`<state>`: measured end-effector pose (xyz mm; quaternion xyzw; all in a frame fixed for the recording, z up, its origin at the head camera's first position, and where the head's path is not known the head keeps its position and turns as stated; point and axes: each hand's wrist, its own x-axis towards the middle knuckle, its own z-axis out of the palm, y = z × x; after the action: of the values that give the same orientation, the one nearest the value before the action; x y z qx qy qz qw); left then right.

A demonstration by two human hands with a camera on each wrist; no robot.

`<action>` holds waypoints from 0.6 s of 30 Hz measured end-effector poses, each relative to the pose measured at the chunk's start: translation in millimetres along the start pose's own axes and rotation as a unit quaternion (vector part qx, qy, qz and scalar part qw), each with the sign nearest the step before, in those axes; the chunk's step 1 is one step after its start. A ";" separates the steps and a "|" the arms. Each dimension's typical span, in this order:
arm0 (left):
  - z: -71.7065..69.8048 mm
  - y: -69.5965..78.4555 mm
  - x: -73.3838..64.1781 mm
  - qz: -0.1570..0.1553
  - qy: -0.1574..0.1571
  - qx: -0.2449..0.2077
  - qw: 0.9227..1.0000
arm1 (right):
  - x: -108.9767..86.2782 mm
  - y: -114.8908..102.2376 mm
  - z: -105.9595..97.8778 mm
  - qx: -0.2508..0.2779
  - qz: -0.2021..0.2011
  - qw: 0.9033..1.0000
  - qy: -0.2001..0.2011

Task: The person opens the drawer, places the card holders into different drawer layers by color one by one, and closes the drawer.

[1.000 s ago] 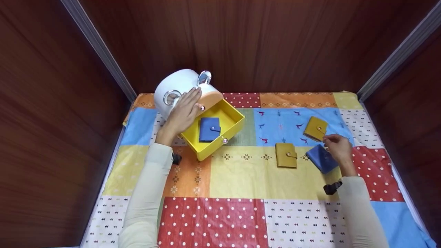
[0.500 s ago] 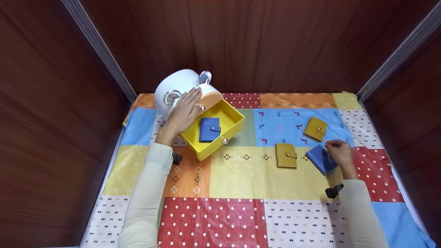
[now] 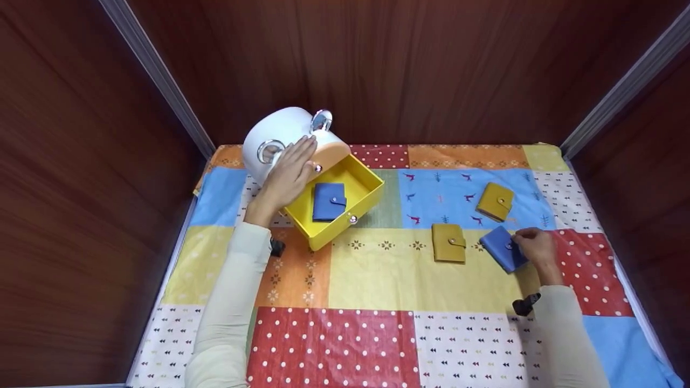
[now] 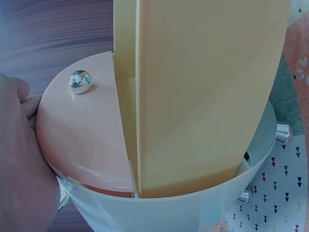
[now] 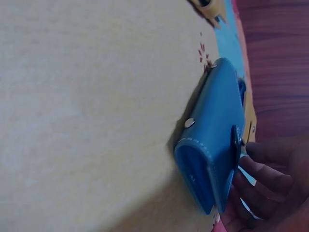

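Resting left hand (image 3: 289,173), fingers straight, on glossy white rounded box (image 3: 283,125), presumably for steadiness. At four o'clock from there, poising right hand (image 3: 539,249), fingers bent, by three-o'clock edge of blue leather-like snap wallet (image 3: 499,247), perhaps for purchase; cannot tell whether pinching.

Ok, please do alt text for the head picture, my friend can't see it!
A person's left hand rests on a white box whose yellow drawer stands open with a blue wallet inside; the right hand is at the edge of a second blue wallet. Two mustard wallets lie nearby on a patchwork cloth.
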<state>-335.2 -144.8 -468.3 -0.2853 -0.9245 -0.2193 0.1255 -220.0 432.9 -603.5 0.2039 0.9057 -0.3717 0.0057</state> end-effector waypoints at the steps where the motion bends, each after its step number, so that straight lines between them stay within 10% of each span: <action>1: 0.1 0.1 0.1 0.000 0.000 0.000 1.000 | 0.0 1.3 0.1 -0.001 0.002 1.000 -0.006; 18: 1.3 -0.2 -0.4 0.001 0.003 0.000 1.000 | -4.6 8.3 -0.8 0.017 -0.033 0.997 -0.063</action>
<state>-335.2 -144.5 -469.7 -0.2854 -0.9239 -0.2197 0.1288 -212.6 437.0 -607.8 0.1497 0.9032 -0.3995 0.0470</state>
